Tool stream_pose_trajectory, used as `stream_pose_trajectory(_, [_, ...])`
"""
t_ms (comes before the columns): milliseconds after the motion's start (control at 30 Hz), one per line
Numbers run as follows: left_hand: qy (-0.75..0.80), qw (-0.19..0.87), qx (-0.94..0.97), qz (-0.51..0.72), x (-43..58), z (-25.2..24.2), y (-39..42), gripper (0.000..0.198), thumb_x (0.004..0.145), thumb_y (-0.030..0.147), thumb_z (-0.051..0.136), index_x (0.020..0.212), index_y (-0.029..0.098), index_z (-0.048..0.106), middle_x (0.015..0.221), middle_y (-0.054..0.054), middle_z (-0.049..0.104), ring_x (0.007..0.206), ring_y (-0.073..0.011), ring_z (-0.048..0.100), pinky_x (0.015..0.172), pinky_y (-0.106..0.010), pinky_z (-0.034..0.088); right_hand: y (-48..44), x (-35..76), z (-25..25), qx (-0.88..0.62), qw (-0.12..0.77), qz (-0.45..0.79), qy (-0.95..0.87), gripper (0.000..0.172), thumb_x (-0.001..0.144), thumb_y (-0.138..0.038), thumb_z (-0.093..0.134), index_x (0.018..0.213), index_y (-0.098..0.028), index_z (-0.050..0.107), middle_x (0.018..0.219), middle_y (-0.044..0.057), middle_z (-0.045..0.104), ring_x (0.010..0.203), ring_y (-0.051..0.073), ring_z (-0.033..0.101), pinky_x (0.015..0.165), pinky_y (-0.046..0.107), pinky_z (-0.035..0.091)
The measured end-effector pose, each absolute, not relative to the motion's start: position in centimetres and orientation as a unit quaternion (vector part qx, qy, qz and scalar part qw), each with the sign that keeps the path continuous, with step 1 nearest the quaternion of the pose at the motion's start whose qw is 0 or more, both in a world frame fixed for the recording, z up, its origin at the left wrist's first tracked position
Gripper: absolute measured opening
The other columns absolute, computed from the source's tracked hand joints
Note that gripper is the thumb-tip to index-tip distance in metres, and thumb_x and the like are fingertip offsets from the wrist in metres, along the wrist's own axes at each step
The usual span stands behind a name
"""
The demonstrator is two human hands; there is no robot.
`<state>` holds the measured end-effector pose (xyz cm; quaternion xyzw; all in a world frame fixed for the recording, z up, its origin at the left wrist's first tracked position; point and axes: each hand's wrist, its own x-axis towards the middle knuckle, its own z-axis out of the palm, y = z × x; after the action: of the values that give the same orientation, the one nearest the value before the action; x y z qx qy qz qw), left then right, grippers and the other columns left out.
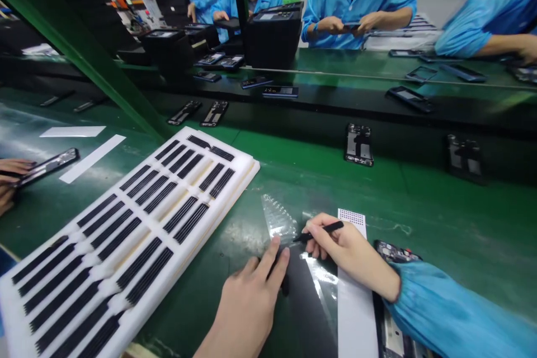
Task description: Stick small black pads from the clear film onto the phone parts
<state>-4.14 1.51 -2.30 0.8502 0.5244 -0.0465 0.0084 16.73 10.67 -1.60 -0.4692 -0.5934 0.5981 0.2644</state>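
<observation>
My left hand lies with its fingers stretched out, the fingertips on the top end of a dark sheet and a clear film with a row of small marks. Pinched in my right hand are black tweezers, their tip at the film close to my left fingertips. Beside the dark sheet, under my right hand, runs a white strip with small dark dots at its top. A phone body lies partly hidden beneath my right sleeve.
A white foam tray holding several rows of black strips stands to the left. Beyond it are white paper strips and another person's hand at a phone frame. Opened phones lie along the belt; co-workers in blue sit opposite.
</observation>
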Motion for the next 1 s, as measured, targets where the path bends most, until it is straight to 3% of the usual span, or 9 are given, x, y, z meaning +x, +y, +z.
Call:
stream_pose_trajectory(133, [0.531,0.036,0.846,-0.008,-4.2,-2.5,1.5,0.066,0.080,0.001,0.046,0.143,0.020,0.051,0.155,-0.009,0.043,0.085,-0.0268,0.071,0.054,-0.037,0.061,10.6,16.6,-1.5,-0.465,0.270,0.595,-0.598,0.051,0.096,-0.063,0.050,0.098,-0.014,0.066,0.070,0.007,0.071,0.061,0.016,0.065,0.059,0.026,0.053])
stream_pose_trajectory(200, [0.559,0.099,0.820,0.074,-4.0,-2.0,1.2,0.059,0.081,0.001,0.046,0.136,0.020,0.057,0.147,-0.010,0.054,0.088,-0.0284,0.071,0.061,-0.039,0.061,10.5,17.2,-0.4,-0.464,0.284,0.595,-0.592,0.049,0.096,-0.060,0.053,0.102,-0.013,0.070,0.079,0.009,0.074,0.063,0.017,0.068,0.060,0.027,0.056])
stream_pose_trajectory(267, [0.615,0.229,0.723,0.217,-3.6,-0.9,0.9,0.036,0.090,0.011,0.049,0.121,0.021,0.062,0.122,-0.010,0.071,0.083,-0.0240,0.071,0.067,-0.034,0.060,9.9,18.2,1.5,-0.464,0.323,0.583,-0.583,0.042,0.096,-0.055,0.056,0.103,-0.016,0.073,0.089,0.011,0.076,0.066,0.019,0.070,0.063,0.029,0.058])
stream_pose_trajectory(333, [0.633,0.418,0.542,0.362,-2.8,0.6,0.5,0.021,0.098,0.036,0.051,0.108,0.022,0.061,0.090,-0.005,0.074,0.059,-0.0142,0.065,0.053,-0.023,0.053,8.9,19.1,3.5,-0.465,0.373,0.562,-0.573,0.036,0.097,-0.050,0.057,0.107,-0.020,0.074,0.089,0.010,0.077,0.070,0.022,0.073,0.067,0.032,0.061])
stream_pose_trajectory(400, [0.569,0.589,0.351,0.453,-1.8,2.1,0.2,0.043,0.098,0.060,0.040,0.105,0.021,0.058,0.072,-0.001,0.066,0.039,-0.0065,0.046,0.036,-0.016,0.035,7.6,19.5,5.0,-0.463,0.404,0.537,-0.578,0.033,0.097,-0.047,0.058,0.110,-0.022,0.075,0.083,0.009,0.077,0.071,0.025,0.075,0.067,0.033,0.064])
stream_pose_trajectory(467, [0.482,0.678,0.229,0.506,-0.7,3.0,0.0,0.054,0.097,0.066,0.033,0.107,0.019,0.057,0.066,0.000,0.062,0.036,-0.0042,0.038,0.033,-0.014,0.027,6.4,19.3,5.8,-0.452,0.410,0.508,-0.607,0.028,0.096,-0.045,0.060,0.105,-0.024,0.077,0.083,0.008,0.078,0.071,0.024,0.076,0.066,0.029,0.065])
stream_pose_trajectory(667, [0.359,0.713,0.173,0.577,1.5,2.6,-0.2,0.046,0.102,0.056,0.035,0.107,0.017,0.058,0.061,0.002,0.058,0.038,-0.0045,0.043,0.036,-0.013,0.036,5.9,17.8,6.2,-0.424,0.432,0.467,-0.645,0.020,0.098,-0.037,0.059,0.096,-0.031,0.078,0.086,0.001,0.078,0.073,0.017,0.077,0.069,0.015,0.061])
stream_pose_trajectory(833, [0.346,0.705,0.183,0.591,1.9,2.7,-0.2,0.044,0.103,0.052,0.033,0.106,0.017,0.058,0.068,0.001,0.059,0.040,-0.0038,0.045,0.036,-0.012,0.038,6.0,17.8,6.0,-0.427,0.439,0.445,-0.653,0.020,0.098,-0.037,0.060,0.093,-0.030,0.078,0.088,0.001,0.077,0.078,0.017,0.077,0.072,0.014,0.061])
stream_pose_trajectory(1000, [0.346,0.703,0.187,0.592,2.2,3.0,-0.1,0.044,0.102,0.054,0.037,0.105,0.016,0.059,0.068,0.001,0.060,0.039,-0.0030,0.044,0.036,-0.012,0.038,5.8,17.8,5.9,-0.426,0.430,0.469,-0.644,0.021,0.098,-0.040,0.058,0.094,-0.030,0.077,0.082,0.003,0.077,0.071,0.019,0.077,0.066,0.020,0.064])
